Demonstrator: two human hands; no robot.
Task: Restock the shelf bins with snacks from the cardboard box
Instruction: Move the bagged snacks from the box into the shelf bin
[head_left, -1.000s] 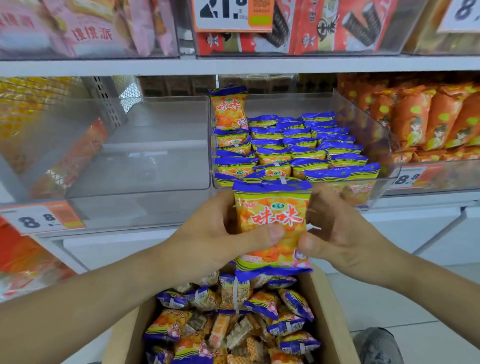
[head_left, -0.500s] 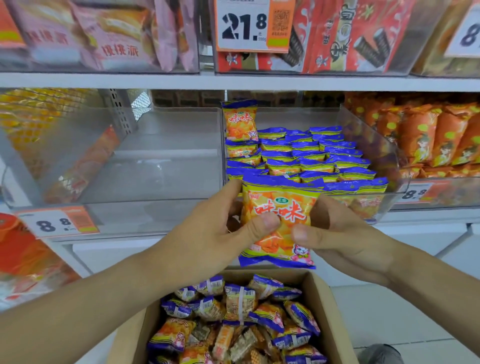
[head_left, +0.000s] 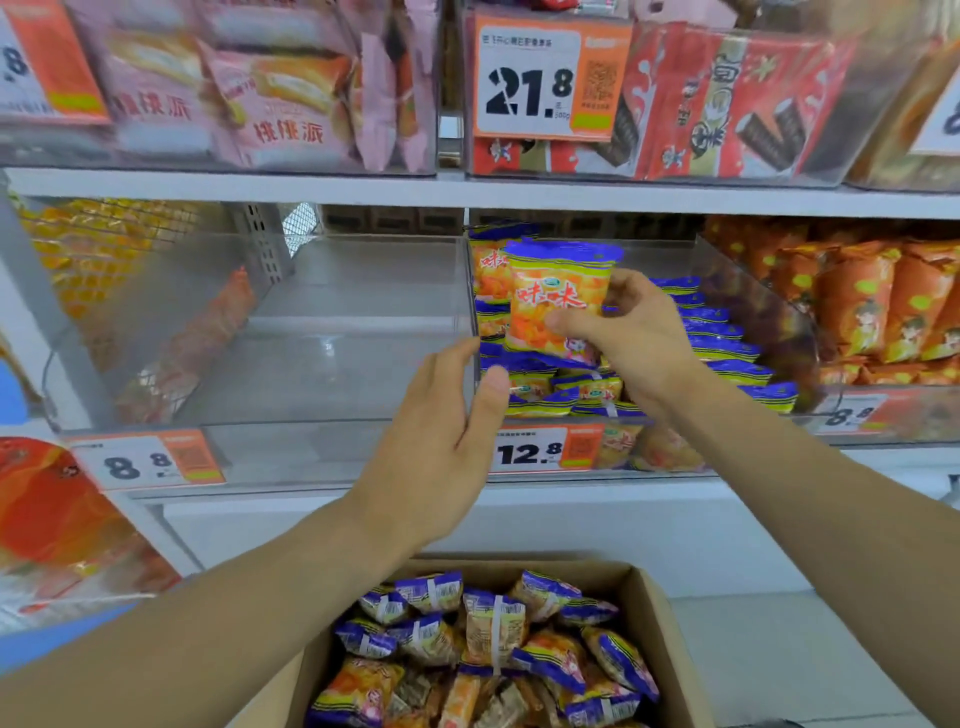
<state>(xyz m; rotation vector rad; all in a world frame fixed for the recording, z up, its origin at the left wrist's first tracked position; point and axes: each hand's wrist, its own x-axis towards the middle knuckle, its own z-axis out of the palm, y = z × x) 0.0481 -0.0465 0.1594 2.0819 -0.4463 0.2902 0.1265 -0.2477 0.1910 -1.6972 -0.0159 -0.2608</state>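
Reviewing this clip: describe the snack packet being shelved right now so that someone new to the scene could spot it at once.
Find the middle shelf's clear bin above the 12.8 price tag, stocked with blue-edged packets. The packet is held upright above those rows, gripped by the right hand. Unlike its neighbours, it shows its full orange front with red characters and touches no other packet.
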